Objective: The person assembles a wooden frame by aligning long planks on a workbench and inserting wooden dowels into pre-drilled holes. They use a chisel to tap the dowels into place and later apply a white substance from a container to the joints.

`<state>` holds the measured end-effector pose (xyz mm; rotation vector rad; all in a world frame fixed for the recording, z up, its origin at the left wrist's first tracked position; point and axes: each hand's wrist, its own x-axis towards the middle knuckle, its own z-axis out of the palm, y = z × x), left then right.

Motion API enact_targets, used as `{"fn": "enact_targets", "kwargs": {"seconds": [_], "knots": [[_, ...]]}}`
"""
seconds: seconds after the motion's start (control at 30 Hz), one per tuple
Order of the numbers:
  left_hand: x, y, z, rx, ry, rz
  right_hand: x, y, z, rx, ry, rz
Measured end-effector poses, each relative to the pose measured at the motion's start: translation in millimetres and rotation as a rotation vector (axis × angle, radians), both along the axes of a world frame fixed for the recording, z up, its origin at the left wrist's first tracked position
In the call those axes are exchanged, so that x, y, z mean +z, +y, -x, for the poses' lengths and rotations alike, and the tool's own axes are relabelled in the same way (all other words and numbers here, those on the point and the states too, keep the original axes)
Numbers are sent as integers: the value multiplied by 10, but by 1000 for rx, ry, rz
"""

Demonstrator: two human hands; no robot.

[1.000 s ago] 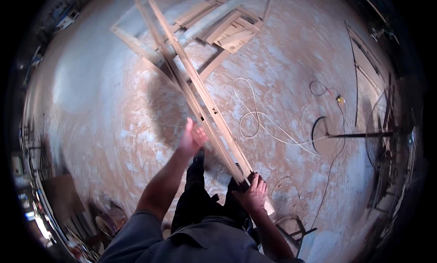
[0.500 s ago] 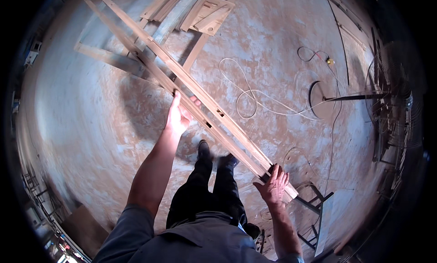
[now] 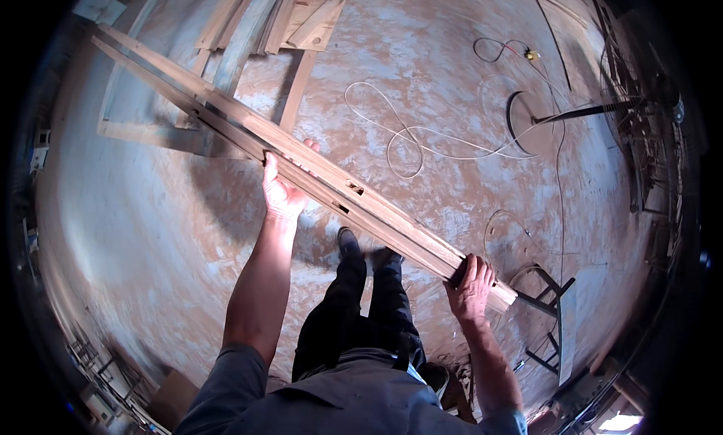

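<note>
Two long wooden rails run diagonally in front of me, from the far left to the near right. Dark rectangular slots are cut into the nearer rail (image 3: 248, 143) and the farther rail (image 3: 260, 122); a thin gap parts them along much of their length. Under their middle, my left hand (image 3: 285, 195) supports the pair, thumb at the near side and fingertips showing past the far side. My right hand (image 3: 473, 290) is wrapped over both rails close to their right end.
Boards (image 3: 226, 17) and a wooden frame (image 3: 151, 135) lie on the floor at far left. A pale cable (image 3: 444, 155) loops across the floor. To the right stand a round-based pole stand (image 3: 531, 126) and a dark-legged stand (image 3: 565, 333).
Both rails have swung to a flatter angle, their far ends moving left and nearer. The gap between them has narrowed. My right hand has shifted right and slightly away, still gripping.
</note>
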<state>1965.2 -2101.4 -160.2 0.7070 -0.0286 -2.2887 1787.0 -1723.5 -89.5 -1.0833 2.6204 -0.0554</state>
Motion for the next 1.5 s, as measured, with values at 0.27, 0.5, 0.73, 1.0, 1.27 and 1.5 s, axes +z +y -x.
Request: {"fn": "enact_targets", "kwargs": {"seconds": [0.27,0.5,0.73,1.0,1.27,1.5], "knots": [[-96,-36,39,6,-15,13,38,12,28,16,-34,33],[-80,-17,-21,-55,13,82,12,24,-20,-34,-7,74],[-46,-27,-97,-134,-105,102,41,44,1,-91,-36,72],[443,448,-326,-172,-1196,875,431,264,-406,-195,-167,376],[939,701,466,-986,-1637,1880,390,1108,-948,-385,-464,374],[678,694,454,-1208,-1765,2205,439,1691,-998,-535,-461,364]]}}
